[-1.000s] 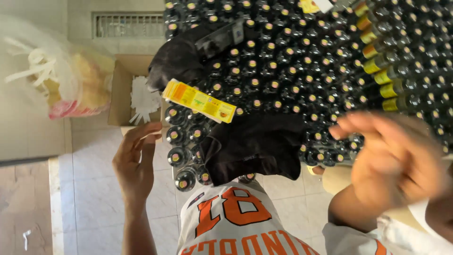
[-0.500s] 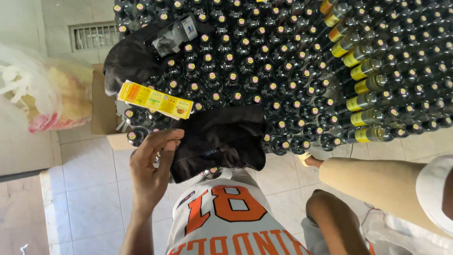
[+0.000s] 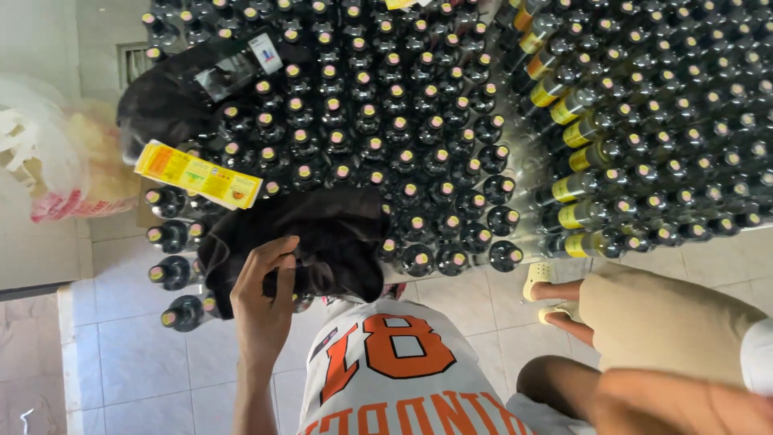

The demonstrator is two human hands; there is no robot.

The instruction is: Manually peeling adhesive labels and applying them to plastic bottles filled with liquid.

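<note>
My left hand point(image 3: 262, 300) reaches forward, its fingers curled over the near edge of a black cloth point(image 3: 338, 242) and gripping it. The cloth is draped over the front of a big stack of dark glass bottles point(image 3: 386, 137) whose pink and yellow caps face me. A yellow strip of labels point(image 3: 197, 173) lies on the bottles just left of the cloth. Below my hand is my white jersey with orange numerals point(image 3: 394, 370). No right hand shows; only a bare limb point(image 3: 644, 403) fills the bottom right corner.
Bottles with yellow labels point(image 3: 580, 177) lie in the stack to the right. Another person's beige-clad leg point(image 3: 660, 322) and sandalled feet point(image 3: 543, 282) are at the right. A dark bag point(image 3: 161, 105) tops the stack's left; a clear plastic bag point(image 3: 56, 161) sits far left on pale tiles point(image 3: 121, 370).
My view has moved closer to the stack. My left hand has slid from the cloth's left edge onto its near edge and closed on it. My right hand has dropped out of view.
</note>
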